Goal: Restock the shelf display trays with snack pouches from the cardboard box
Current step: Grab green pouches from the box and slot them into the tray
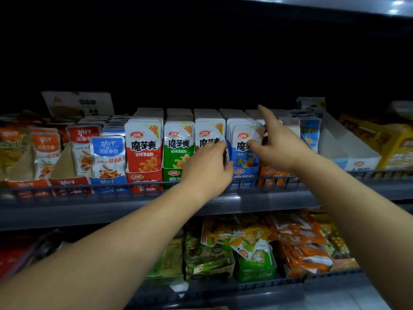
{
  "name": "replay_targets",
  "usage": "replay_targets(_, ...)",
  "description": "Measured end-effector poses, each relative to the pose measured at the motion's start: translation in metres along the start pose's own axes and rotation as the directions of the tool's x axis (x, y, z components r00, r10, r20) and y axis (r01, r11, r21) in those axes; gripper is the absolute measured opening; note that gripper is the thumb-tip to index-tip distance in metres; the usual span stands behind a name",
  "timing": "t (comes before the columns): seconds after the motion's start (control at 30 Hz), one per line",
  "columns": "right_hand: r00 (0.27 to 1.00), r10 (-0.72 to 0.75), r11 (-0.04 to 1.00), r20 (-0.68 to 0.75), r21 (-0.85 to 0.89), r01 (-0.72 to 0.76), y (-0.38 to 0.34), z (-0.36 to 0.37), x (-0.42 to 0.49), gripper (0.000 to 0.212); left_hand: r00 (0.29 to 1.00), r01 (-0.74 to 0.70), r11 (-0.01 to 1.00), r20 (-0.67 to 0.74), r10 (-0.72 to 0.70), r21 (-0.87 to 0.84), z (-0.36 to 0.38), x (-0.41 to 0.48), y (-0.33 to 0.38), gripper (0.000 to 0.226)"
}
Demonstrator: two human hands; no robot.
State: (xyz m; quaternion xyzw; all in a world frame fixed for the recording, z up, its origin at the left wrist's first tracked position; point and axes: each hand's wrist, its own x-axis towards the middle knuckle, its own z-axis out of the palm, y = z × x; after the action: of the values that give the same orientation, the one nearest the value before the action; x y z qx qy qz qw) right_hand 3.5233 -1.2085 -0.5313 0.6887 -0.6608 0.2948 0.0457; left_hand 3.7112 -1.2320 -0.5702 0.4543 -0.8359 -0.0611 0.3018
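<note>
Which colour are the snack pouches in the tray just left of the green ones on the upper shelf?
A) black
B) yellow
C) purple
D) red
D: the red pouches stand in the tray directly to the left of the green pouches.

Dim in here; the shelf's back is lost in black. Glare spots gleam on the upper shelf edge [393,6]. Edges bow and blur.
</note>
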Motion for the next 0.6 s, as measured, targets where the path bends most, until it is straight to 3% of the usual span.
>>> replay_targets(0.13,0.978,0.121,0.993,-0.169,0.031,-0.117,-0.005,0.011,-0.043,0.063,0.997,-0.059,0.997,-0.045,0.061,0.052,-0.014,-0.025,-0.012,0.034)
replay_targets(0.23,0.982,-0.015,0.999,-0.187,-0.032,0.009,-0.021,0.032,-0.094,0.035,0.994,-0.071,0.995,-0.074,0.076,0.065,-0.029,-0.052,-0.021,0.037)
replay_targets(0.3,0.986,-0.126,0.991,-0.110,-0.058,0.120,-0.034,0.054,-0.127,0.030,0.997,-0.023,0.997,-0.073,0.027,0.067,-0.036,-0.075,-0.034,0.037)
replay_targets(0.37,0.988,-0.146,0.987,0.047,-0.062,0.149,-0.045,0.082,-0.155,0.038,0.998,0.034,0.996,-0.054,-0.030,0.079,-0.039,-0.103,-0.055,0.035)
replay_targets(0.6,0.904,-0.060,0.998,0.422,-0.008,0.070,-0.068,0.201,-0.246,0.043,0.928,0.325,0.932,0.137,-0.347,0.163,-0.004,-0.237,-0.155,0.027)
